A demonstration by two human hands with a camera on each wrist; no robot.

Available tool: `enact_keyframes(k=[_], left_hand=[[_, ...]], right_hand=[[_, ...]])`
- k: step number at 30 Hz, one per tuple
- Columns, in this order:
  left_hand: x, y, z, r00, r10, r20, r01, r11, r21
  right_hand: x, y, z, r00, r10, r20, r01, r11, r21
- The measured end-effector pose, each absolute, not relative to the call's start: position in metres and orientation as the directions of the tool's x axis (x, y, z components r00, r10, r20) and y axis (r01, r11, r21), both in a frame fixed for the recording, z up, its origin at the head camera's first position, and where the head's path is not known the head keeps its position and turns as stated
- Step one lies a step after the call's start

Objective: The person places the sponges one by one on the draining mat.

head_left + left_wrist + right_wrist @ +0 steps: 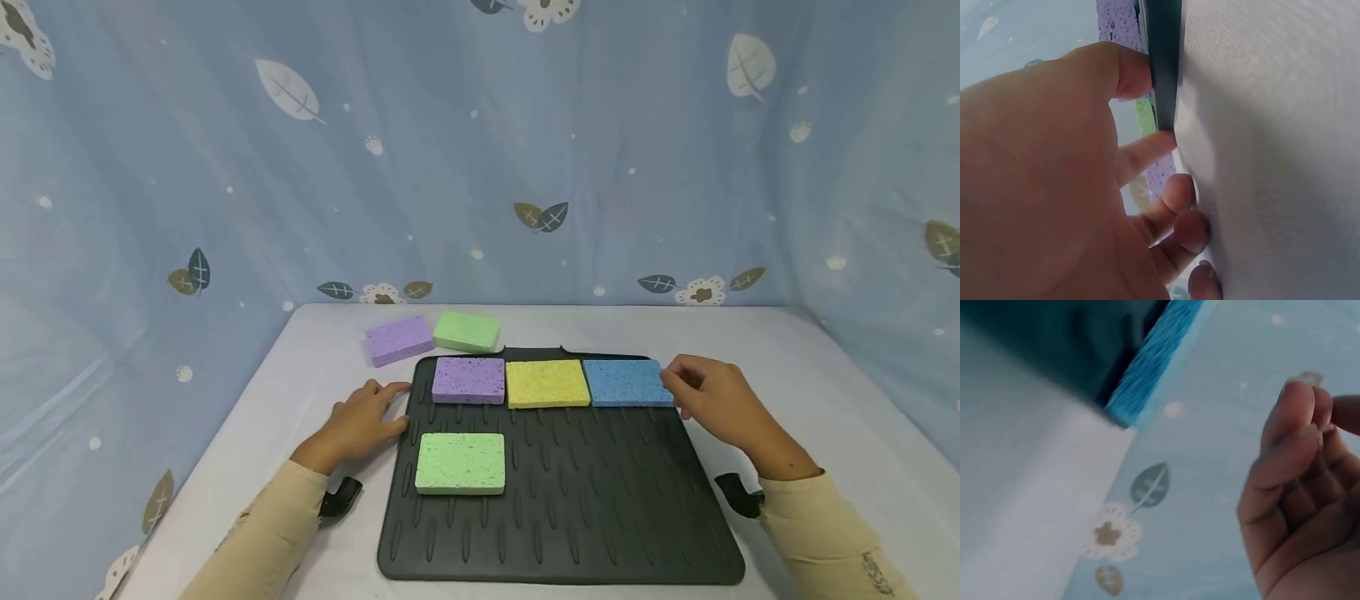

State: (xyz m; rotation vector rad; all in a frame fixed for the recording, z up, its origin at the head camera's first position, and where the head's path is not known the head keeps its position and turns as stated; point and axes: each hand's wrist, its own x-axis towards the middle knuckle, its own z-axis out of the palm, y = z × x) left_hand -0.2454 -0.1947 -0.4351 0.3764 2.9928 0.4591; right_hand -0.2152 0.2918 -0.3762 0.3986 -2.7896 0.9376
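Observation:
A dark ribbed mat [585,517] lies on the white table. Along its far edge sit a purple sponge [468,380], a yellow sponge [547,383] and a blue sponge [626,383], side by side. Nearer the front left of the mat is a green sponge [460,462]. My left hand [358,423] rests at the mat's left edge, with thumb and index fingertip touching the rim [1166,69]. Beside the blue sponge's right end hovers my right hand [712,400]; in the right wrist view its fingers are loosely bent, hold nothing and stand apart from the sponge.
Behind the mat's far left corner, another purple sponge [399,340] and another green sponge [467,332] lie on the white tabletop [847,417]. A blue curtain [480,150] with leaf prints surrounds the table's back and sides.

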Motion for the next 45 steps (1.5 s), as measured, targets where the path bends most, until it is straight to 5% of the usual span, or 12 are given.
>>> enact_keyframes(k=[8,18,24,33,45], left_hand=[[-0.244,-0.190,-0.437,-0.964,0.263,-0.031,0.241,0.921,0.306],[-0.245,-0.199,-0.426,-0.957,0.275,-0.098,0.215,0.892,0.397],[-0.257,-0.200,-0.405,-0.948,0.303,-0.096,0.229,0.860,0.455],[-0.287,-0.193,-0.378,-0.971,0.209,0.111,0.227,0.958,0.174],[-0.319,-0.196,-0.380,-0.965,0.253,-0.063,0.245,0.963,0.113]], right_hand=[[-0.225,0.327,-0.390,-0.975,-0.211,-0.074,-0.106,0.729,-0.676],[-0.242,0.347,-0.412,-0.877,-0.353,-0.325,0.072,0.573,-0.817],[-0.241,0.349,-0.417,-0.845,-0.377,-0.379,0.117,0.561,-0.819],[-0.237,0.350,-0.421,-0.841,-0.388,-0.378,0.122,0.544,-0.830],[-0.239,0.346,-0.426,-0.860,-0.392,-0.327,0.041,0.585,-0.810]])
